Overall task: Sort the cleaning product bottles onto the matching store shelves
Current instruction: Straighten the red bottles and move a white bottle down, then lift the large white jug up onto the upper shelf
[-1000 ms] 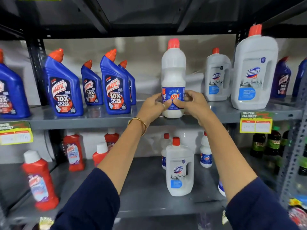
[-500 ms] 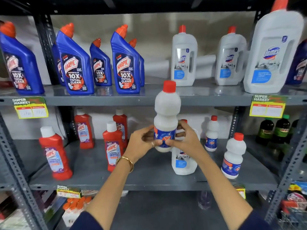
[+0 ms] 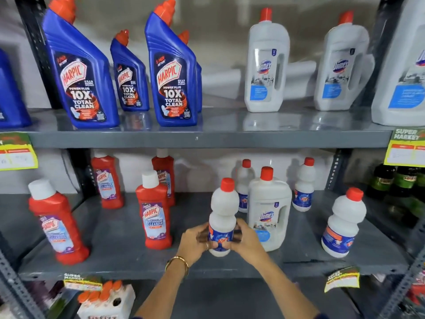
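Observation:
Both hands grip a white Rin bottle [image 3: 223, 212] with a red cap and blue label, upright at the front of the lower shelf [image 3: 128, 261]. My left hand [image 3: 194, 241] holds its left side, my right hand [image 3: 243, 238] its right side. Whether its base touches the shelf I cannot tell. Beside it on the right stands a white Domex bottle [image 3: 269, 210]. More white Rin bottles [image 3: 343, 224] stand behind and to the right. Red Harpic bottles [image 3: 155, 212] fill the shelf's left half.
The upper shelf [image 3: 207, 137] carries blue Harpic bottles [image 3: 174, 70] on the left and white Domex bottles [image 3: 266, 65] on the right. Dark green bottles [image 3: 400, 183] stand in the bay at far right. A carton of orange-capped bottles [image 3: 105, 300] sits below. Yellow price tags [image 3: 406, 148] hang from the edges.
Both hands have carried the white Rin bottle from the upper shelf down to the front of the lower shelf, beside the Domex bottle. The view has tilted downward.

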